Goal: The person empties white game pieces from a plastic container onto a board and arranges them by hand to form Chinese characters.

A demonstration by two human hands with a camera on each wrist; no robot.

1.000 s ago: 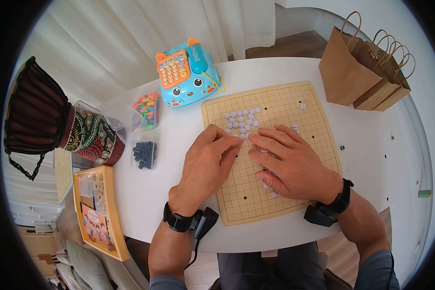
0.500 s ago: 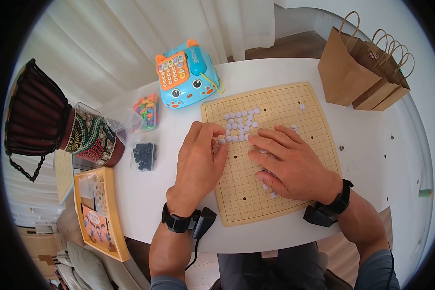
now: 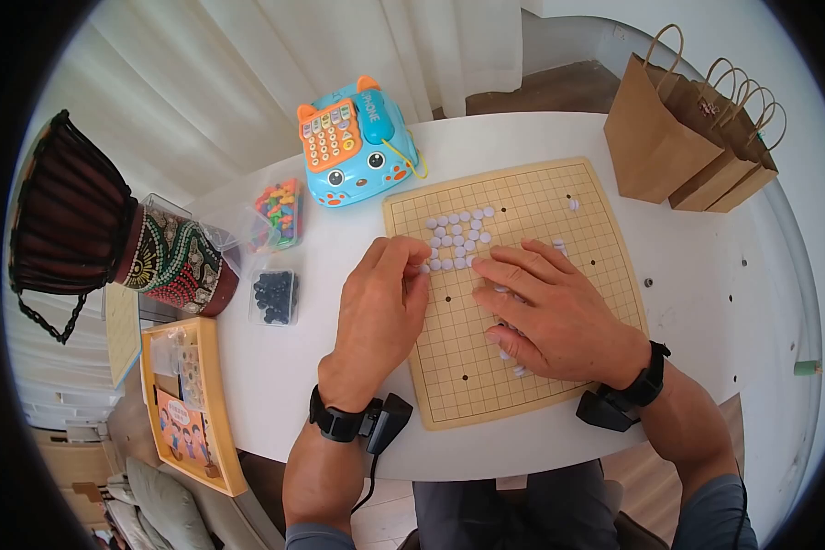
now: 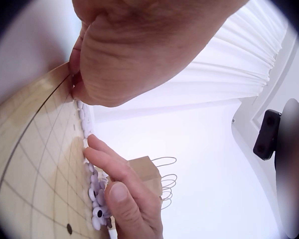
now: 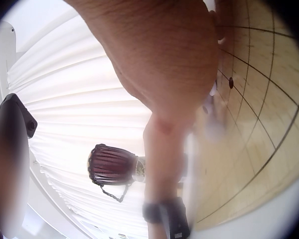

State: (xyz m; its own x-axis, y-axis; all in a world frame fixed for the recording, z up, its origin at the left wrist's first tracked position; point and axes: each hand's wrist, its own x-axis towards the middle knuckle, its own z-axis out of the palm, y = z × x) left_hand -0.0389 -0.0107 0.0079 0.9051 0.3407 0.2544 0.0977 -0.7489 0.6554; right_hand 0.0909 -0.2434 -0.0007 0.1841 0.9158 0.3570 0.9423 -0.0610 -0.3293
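Observation:
A wooden Go board point(image 3: 486, 385) lies on the white table, with several white Go stones point(image 3: 454, 219) set in rows at its far left. My left hand point(image 3: 376, 302) is at the left end of the nearest row, thumb and forefinger pinching a white stone point(image 3: 424, 269). In the left wrist view those fingertips are down at the board's edge. Fingers spread, my right hand point(image 3: 559, 307) rests over a loose heap of white stones point(image 4: 97, 199), which it partly hides. Its fingertips reach the right end of the nearest row.
A blue toy telephone point(image 3: 357, 160) stands behind the board. To the left are a box of black stones point(image 3: 273, 295), a box of colourful pieces point(image 3: 280, 206), a drum point(image 3: 170, 257) and a wooden tray point(image 3: 220, 440). Paper bags point(image 3: 660, 137) stand at the back right.
My left hand has moved left from the row's middle to its left end, uncovering stones there, and its thumb and forefinger have drawn closer. The right hand stays in place.

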